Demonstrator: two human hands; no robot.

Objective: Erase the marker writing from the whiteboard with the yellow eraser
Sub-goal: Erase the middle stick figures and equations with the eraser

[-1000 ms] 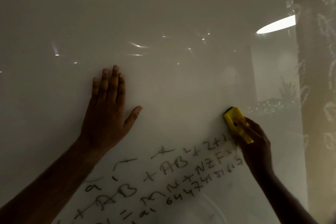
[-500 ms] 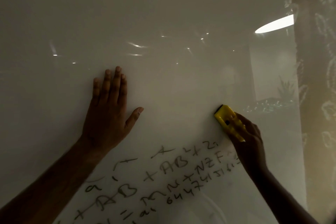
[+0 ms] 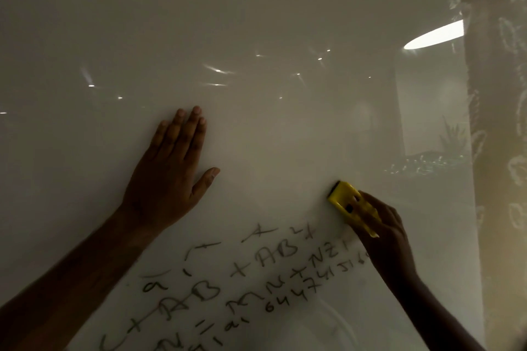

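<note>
A glossy whiteboard fills most of the view. Dark marker writing, letters and digits in slanted rows, covers its lower middle. My right hand grips the yellow eraser and holds it against the board at the upper right end of the writing. My left hand lies flat on the board with straight fingers, above and left of the writing. The right end of the rows is hidden behind my right hand.
The board's right edge runs down the right side, with a patterned wall beyond it. A bright lamp reflection and small light glints show on the upper board.
My right hand has slid the eraser to the left along the top row, and the characters at the right end of that row are gone. My left hand has stayed in place.
</note>
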